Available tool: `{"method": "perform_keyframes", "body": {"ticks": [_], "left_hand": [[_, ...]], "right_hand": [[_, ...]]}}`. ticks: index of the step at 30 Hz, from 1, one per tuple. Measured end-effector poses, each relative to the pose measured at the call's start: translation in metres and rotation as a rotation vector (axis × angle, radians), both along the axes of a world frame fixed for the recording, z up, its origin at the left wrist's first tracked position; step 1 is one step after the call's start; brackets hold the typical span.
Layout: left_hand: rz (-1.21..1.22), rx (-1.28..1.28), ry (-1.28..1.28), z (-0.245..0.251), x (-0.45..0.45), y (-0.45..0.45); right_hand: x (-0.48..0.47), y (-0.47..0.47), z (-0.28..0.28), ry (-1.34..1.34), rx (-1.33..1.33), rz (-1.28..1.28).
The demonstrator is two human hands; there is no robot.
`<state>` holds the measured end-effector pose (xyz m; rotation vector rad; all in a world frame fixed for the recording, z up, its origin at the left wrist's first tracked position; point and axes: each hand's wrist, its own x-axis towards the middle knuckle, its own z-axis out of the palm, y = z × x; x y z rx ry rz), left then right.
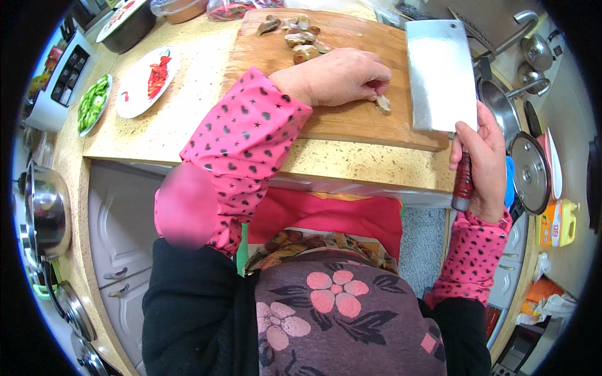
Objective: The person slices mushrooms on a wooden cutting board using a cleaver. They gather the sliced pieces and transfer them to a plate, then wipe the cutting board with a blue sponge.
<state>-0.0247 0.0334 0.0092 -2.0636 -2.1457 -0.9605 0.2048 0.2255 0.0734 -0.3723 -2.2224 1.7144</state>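
My left hand is over the wooden cutting board, its fingertips pinched at the end of a small pale food piece lying on the wood. In my right hand is a cleaver, gripped by its dark red handle. Its broad metal blade lies over the right end of the board, apart from the piece. Behind my left wrist sits a cluster of brown-and-pale food pieces; what kind they are, I cannot tell.
Left of the board are a white plate with chopped red peppers and a dish of sliced green peppers. A dark lidded pot stands farther back. On the right are a sink, a pan lid and a yellow jug.
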Motion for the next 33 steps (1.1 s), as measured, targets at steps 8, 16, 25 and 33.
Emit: {"method": "perform_keyframes", "body": {"ticks": [8,16,25,33], "left_hand": [[-0.032,0.024,0.100,-0.004,0.010,0.002],[-0.036,0.043,0.165,-0.008,0.011,0.006],[-0.026,0.046,0.176,-0.008,0.013,0.006],[-0.008,0.017,0.157,-0.007,0.014,0.006]], "right_hand": [[0.035,-0.034,0.046,-0.330,0.172,0.100],[0.036,-0.043,0.052,-0.431,0.245,0.120],[0.029,-0.047,0.054,-0.447,0.244,0.140],[0.008,-0.025,0.046,-0.511,0.263,0.215]]}}
